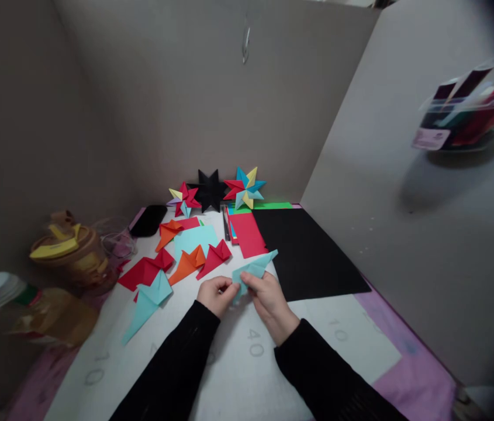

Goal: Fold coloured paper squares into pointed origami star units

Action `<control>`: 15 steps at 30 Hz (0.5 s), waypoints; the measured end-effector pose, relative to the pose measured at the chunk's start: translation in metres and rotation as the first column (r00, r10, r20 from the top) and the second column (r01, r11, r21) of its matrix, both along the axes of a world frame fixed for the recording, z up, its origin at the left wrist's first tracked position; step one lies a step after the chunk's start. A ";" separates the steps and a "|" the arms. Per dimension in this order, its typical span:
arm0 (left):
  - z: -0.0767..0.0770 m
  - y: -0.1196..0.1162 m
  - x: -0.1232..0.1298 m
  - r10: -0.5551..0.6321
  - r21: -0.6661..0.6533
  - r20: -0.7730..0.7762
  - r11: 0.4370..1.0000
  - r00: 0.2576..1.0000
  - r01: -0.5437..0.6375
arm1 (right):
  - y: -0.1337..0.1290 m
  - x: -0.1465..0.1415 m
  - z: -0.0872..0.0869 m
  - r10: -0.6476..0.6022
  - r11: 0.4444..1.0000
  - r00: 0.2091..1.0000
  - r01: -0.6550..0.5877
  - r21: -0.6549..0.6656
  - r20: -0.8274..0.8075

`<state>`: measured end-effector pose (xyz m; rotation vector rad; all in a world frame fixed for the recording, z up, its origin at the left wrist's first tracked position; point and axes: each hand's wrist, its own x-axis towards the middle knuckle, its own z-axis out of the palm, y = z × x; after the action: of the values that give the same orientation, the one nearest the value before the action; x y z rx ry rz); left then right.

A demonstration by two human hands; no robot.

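A light blue folded paper piece [253, 269] is held up between my two hands over the white sheet. My left hand [219, 295] pinches its left edge between thumb and fingers. My right hand [268, 301] grips it from the right, thumb lying on top and fingers underneath. The piece's long point sticks out to the upper right. Left of my hands lie similar folded pieces: a light blue one [150, 301], a red one [145, 270], an orange one [188, 264] and another red one [214, 258].
Folded paper stars, including a black star [209, 190], lean on the back wall. A black mat [310, 251] lies right, beside red paper sheets [247, 234]. A phone [149, 221], a lidded brown container [73, 251] and a bottle [54, 313] stand left. A clear bin [470, 114] hangs right.
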<state>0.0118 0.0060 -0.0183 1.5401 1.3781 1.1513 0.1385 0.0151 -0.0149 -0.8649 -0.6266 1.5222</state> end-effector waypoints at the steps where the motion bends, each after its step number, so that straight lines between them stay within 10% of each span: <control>1: -0.002 -0.001 0.002 0.002 -0.016 -0.002 1.000 1.000 -0.002 | 0.000 0.000 0.001 -0.024 1.000 1.000 0.024 -0.004 -0.020; 15: -0.010 0.000 -0.006 -0.059 -0.043 -0.055 0.998 0.997 0.056 | 0.014 0.022 -0.001 -0.247 0.968 0.966 0.243 -0.060 -0.081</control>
<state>0.0061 0.0061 -0.0279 1.5833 1.3766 1.0462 0.1603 0.0288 -0.0158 -0.8745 -0.4027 1.3473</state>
